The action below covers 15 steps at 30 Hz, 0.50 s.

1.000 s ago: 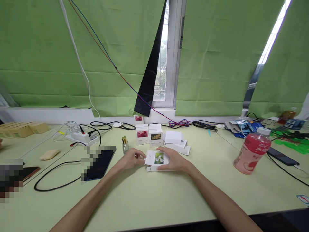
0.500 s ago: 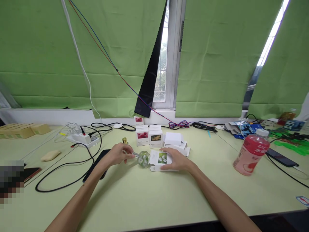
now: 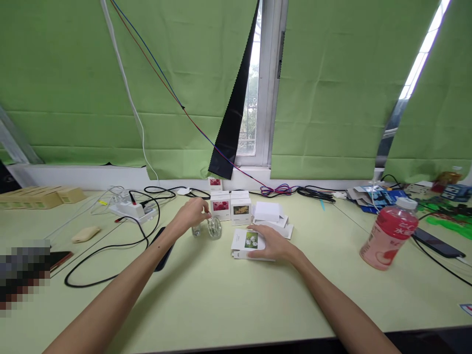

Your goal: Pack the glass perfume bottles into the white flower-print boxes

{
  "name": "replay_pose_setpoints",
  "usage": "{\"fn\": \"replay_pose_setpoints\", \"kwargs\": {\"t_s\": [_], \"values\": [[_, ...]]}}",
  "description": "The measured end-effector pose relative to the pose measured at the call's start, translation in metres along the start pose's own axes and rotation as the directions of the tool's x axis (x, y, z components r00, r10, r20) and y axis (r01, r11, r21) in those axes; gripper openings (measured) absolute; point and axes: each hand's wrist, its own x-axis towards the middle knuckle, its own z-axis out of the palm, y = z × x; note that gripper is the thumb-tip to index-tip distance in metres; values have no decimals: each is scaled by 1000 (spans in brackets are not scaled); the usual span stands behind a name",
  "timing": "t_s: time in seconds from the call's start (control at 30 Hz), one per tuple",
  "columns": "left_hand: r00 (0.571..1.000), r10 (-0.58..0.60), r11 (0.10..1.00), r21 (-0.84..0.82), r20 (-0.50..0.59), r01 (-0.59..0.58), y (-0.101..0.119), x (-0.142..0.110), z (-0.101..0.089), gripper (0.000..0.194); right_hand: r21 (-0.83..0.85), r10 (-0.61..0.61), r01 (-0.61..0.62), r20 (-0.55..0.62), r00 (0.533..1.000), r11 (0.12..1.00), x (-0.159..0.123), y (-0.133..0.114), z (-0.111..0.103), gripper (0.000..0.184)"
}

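My left hand [image 3: 192, 214] is closed in a pinch around the neck of a round clear glass bottle [image 3: 214, 228]. Partly hidden below that hand is a second small glass bottle [image 3: 196, 230] on the table. My right hand [image 3: 272, 243] wraps a white box [image 3: 239, 240] lying on the table, its picture of white flowers on green facing up. Behind the hands stand a white box with a red picture [image 3: 220, 207] and one with a yellow-flower picture [image 3: 241, 210]. Folded white cardboard [image 3: 268, 212] lies beside them.
A pink drink bottle [image 3: 390, 236] stands at the right, near a dark phone [image 3: 438, 243]. Left of my arm run a black cable [image 3: 88, 260] and a power strip [image 3: 129, 209]. A black phone [image 3: 163, 259] lies partly under my left forearm. Yellowish boxes [image 3: 40, 197] line the far left.
My left hand has carried the round glass bottle back and left, away from the white box, toward the second bottle. My right hand stays on its box. The view has shifted slightly.
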Motion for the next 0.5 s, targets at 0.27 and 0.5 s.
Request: {"fn": "replay_pose_setpoints", "kwargs": {"t_s": [0.27, 0.5], "values": [[999, -50, 994, 96, 5, 49, -1, 14, -4, 9, -11, -16, 16, -37, 999, 1000, 0, -3, 1, 83], [992, -123, 976, 184, 12, 119, 7, 15, -4, 13, 11, -32, 35, -180, 983, 999, 2, -7, 1, 80]]}}
